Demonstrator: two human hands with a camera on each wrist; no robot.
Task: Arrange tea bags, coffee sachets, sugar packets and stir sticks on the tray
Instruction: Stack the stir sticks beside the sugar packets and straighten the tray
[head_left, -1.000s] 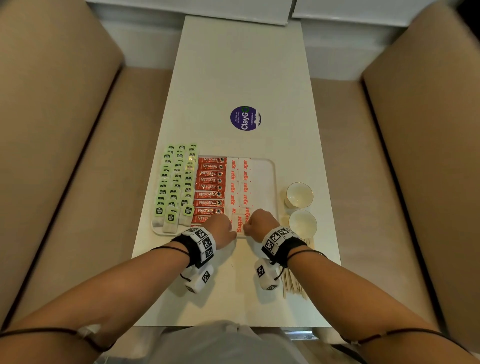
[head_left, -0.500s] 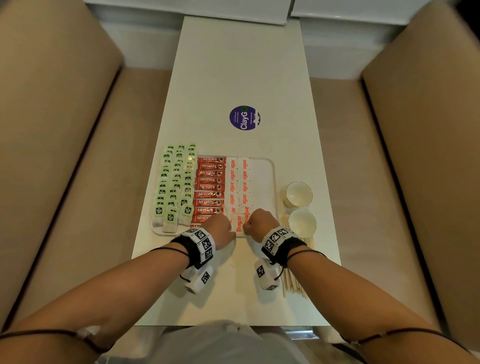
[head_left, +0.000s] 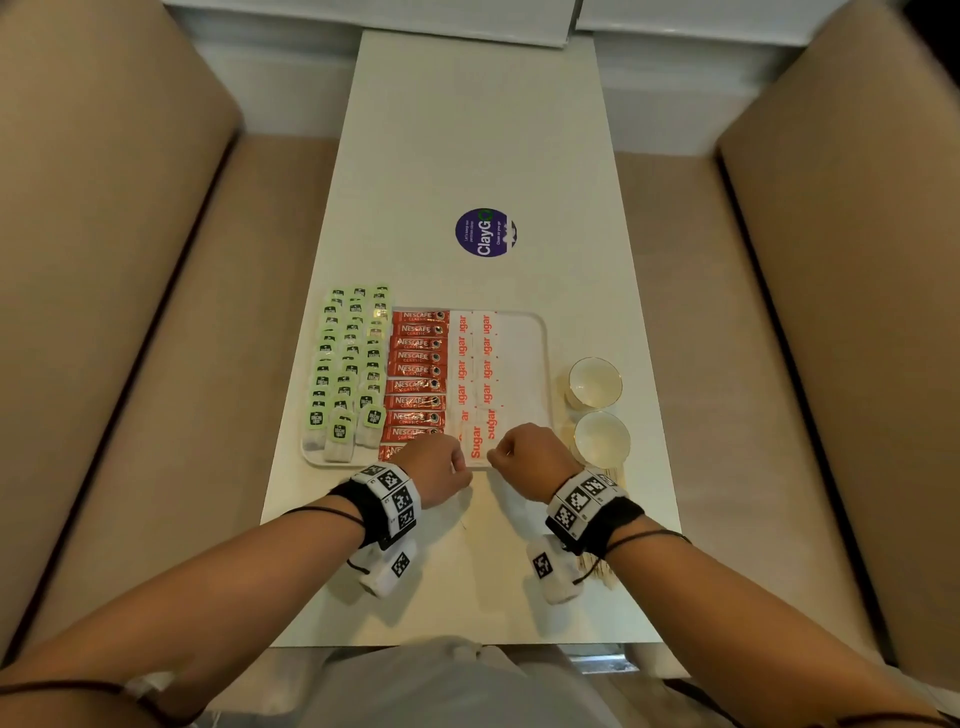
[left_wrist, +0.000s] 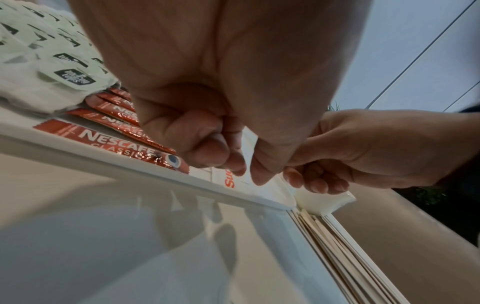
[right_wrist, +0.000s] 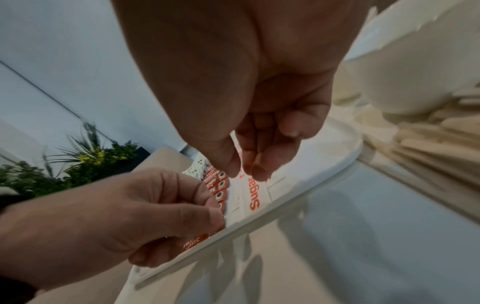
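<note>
A white tray (head_left: 522, 364) lies on the table with rows of green-tagged tea bags (head_left: 348, 369), red coffee sachets (head_left: 415, 371) and white sugar packets (head_left: 485, 364). Both hands sit at its near edge with fingers curled. My left hand (head_left: 457, 465) pinches the left side of the nearest sugar packet (head_left: 475, 441). From the other side my right hand (head_left: 493, 456) pinches the same packet. The wrist views show the left hand (left_wrist: 249, 170) and the right hand (right_wrist: 246, 174) with fingertips down on that packet (right_wrist: 253, 197). Wooden stir sticks (head_left: 597, 566) lie on the table under my right wrist.
Two white cups (head_left: 595, 382) (head_left: 602, 436) stand right of the tray. A round purple sticker (head_left: 485, 232) marks the table's middle. Beige sofa seats (head_left: 156, 364) flank the narrow white table on both sides. The stir sticks (left_wrist: 337, 246) run along the table's right edge.
</note>
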